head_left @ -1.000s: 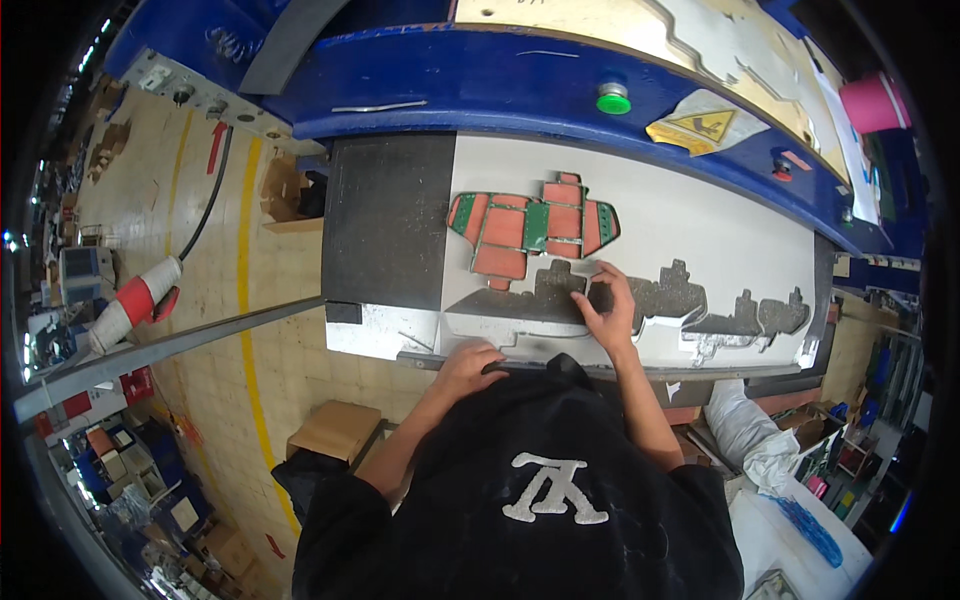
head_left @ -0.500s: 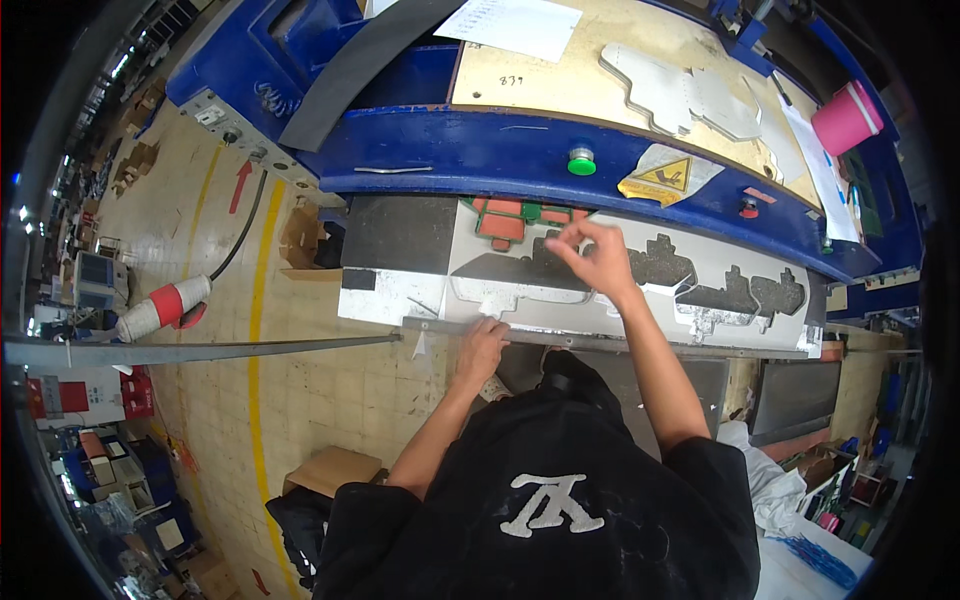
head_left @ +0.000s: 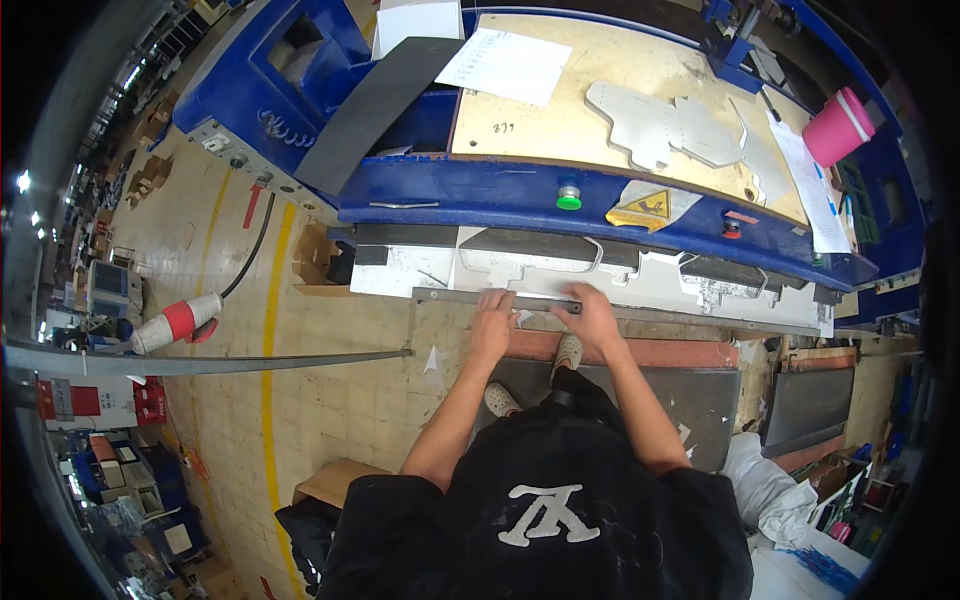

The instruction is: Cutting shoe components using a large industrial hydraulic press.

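Observation:
A sliding tray with a white-grey sheet on it sticks out from under a blue press beam. Dark cut-out shapes show on the sheet, partly covered by the beam. Along the tray's front edge runs a metal bar. My left hand has its fingers bent over this bar, left of the tray's middle. A short way to the right, my right hand grips the same bar, thumb on the near side.
On top of the press are a wooden board, pale cut pieces, papers and a pink cup. Green and red buttons sit on the beam. A long metal rail crosses at left; a dark mat lies underfoot.
The tray has slid away from me under the beam, hiding the green-and-orange pieces. My right hand has come down from above the sheet onto the bar; my left stays at the edge.

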Motion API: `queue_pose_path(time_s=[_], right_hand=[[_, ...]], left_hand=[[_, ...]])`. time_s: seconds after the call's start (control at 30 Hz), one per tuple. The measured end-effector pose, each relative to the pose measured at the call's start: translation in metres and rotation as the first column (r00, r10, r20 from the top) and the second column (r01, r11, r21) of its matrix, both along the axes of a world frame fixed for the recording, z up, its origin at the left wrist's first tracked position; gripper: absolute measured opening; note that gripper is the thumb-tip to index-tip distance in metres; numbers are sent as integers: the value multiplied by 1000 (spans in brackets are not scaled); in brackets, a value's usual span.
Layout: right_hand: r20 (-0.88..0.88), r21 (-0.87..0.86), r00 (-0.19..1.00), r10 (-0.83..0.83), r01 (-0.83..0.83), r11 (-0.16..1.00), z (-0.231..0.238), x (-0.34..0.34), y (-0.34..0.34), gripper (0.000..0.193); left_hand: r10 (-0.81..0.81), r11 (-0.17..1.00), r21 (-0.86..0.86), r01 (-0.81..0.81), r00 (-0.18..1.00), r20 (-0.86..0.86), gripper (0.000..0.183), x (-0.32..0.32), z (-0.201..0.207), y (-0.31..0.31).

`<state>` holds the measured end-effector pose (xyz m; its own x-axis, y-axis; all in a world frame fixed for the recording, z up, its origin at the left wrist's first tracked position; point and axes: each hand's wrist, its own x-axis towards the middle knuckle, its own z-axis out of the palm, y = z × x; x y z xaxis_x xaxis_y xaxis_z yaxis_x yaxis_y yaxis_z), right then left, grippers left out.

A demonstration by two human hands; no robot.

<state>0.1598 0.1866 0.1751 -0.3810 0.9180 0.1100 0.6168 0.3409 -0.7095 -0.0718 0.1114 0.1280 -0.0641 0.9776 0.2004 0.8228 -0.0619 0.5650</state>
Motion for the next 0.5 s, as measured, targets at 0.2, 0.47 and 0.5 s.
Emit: queue_pose_path(time_s=[0.2,0.47,0.5], right_hand=[[132,48,991,7,-13,999,-11,42,-24,60],[220,46,970,-106,98,994,-20,55,-15,56],[271,63,951,-150,138,988,-20,61,-14,53]], left_hand=[[-61,998,-14,61,998,-31,67,-3,11,-4],[-82,993,-96,76,995,-61,55,-3,18,12],[-80,993,-90,74,995,-64,55,-2,19,16]])
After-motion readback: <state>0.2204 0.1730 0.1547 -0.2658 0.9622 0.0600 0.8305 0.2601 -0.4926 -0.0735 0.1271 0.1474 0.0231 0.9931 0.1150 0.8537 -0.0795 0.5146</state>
